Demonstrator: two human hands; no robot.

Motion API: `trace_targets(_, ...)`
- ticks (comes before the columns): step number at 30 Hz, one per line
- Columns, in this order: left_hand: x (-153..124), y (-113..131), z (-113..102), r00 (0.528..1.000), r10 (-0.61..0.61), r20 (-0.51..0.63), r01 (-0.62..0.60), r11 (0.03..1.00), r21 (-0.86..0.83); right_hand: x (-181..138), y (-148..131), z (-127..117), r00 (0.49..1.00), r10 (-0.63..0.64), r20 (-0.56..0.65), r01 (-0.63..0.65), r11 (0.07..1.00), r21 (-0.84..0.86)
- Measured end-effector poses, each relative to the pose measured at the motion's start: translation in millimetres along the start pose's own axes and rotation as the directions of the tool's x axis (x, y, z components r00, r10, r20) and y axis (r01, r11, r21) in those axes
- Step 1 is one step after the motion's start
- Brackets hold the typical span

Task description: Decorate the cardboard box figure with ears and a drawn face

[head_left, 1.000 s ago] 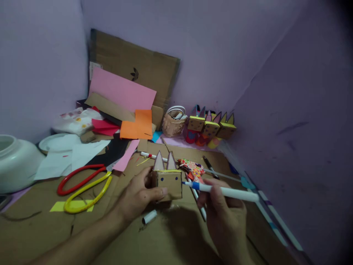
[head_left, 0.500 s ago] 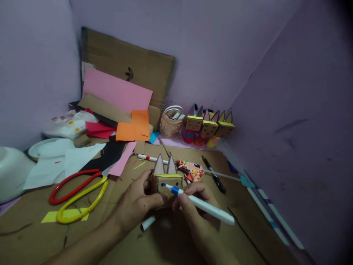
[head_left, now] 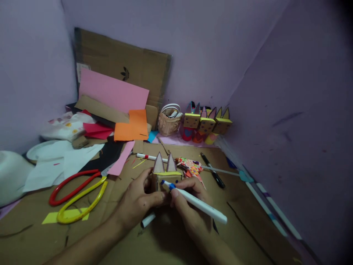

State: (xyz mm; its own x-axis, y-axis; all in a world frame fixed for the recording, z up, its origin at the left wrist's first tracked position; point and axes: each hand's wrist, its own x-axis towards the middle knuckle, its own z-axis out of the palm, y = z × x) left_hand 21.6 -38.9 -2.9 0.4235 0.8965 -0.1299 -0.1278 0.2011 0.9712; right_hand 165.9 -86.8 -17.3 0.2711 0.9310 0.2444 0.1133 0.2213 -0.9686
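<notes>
A small cardboard box head (head_left: 164,176) with two pointed ears and a yellow strip along its top sits on the cardboard floor sheet (head_left: 176,243). My left hand (head_left: 138,201) is wrapped round its left side and lower front. My right hand (head_left: 190,215) is closed on a white marker with a blue tip (head_left: 194,201). The tip touches the front face of the box head. The marker's white cap (head_left: 148,219) lies on the cardboard just below my left hand.
Red and yellow loops (head_left: 78,189) lie at the left. Pink paper (head_left: 113,92), orange paper (head_left: 132,127) and a cardboard sheet (head_left: 124,66) lean on the back wall. Three finished box figures (head_left: 206,123) and a small basket (head_left: 168,123) stand in the corner. Pens (head_left: 212,171) lie right of the box.
My right hand brought the marker in from the right of the box head until its tip met the front face. My left hand kept its hold. The view has drifted a little.
</notes>
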Motion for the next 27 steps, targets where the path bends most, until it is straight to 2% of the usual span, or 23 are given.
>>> trace_targets(4, -0.5, 1.4, 0.1, 1.000, -0.006, -0.002, 0.006, 1.000, 0.028, 1.7, 5.3, -3.4, 0.995, 0.048, 0.085, -0.049, 0.999, 0.007)
trace_targets(9, -1.8, 1.0, -0.4, 1.000, -0.014, 0.000, 0.014, 0.999, 0.034, 2.1, 6.4, -3.7, 0.997, 0.028, 0.076, -0.031, 0.999, 0.042)
trace_targets(14, -2.3, -2.0, -5.6, 0.999, 0.007, 0.038, -0.007, 1.000, 0.014, 2.8, 8.0, -6.8, 0.992, 0.048, 0.117, -0.054, 0.997, 0.048)
trace_targets(22, 2.2, -7.7, -8.0, 0.999, -0.014, 0.036, 0.016, 0.997, -0.071, 1.4, 12.0, -9.7, 0.991, 0.080, 0.106, -0.086, 0.995, 0.052)
trace_targets(27, 1.2, -8.3, -8.5, 0.998, -0.012, 0.064, 0.017, 0.997, -0.076, 1.1, 15.7, -11.2, 0.996, 0.050, 0.077, -0.056, 0.996, 0.072)
